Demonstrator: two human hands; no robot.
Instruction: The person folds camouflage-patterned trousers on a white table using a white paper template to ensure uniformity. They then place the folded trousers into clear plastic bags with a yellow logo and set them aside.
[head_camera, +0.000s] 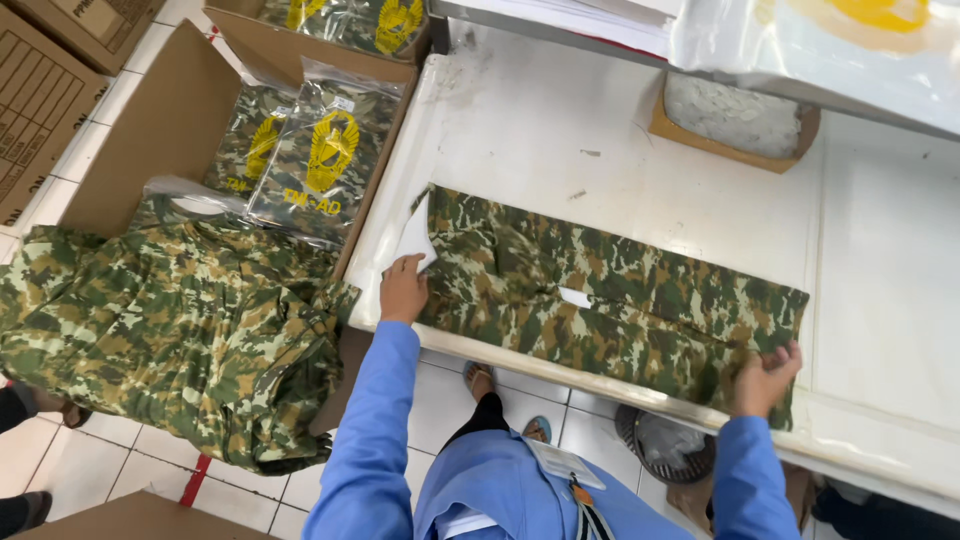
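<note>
Fingers of my left hand (403, 290) and right hand (765, 378) are pinching opposite ends of the folded green camouflage cloth garment (610, 295), its long axis stretching between them.

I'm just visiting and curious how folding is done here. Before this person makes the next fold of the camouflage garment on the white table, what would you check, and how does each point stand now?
1. Left hand on the camouflage garment, at its left end: ok.
2. Right hand grips its right end: ok.
3. Garment lies flat, stretched along the white table: ok.
4. White paper tucked squarely inside: cannot tell; one corner sticks out.
5. Garment fully on the table: not ok; its right corner overhangs the front edge.
</note>
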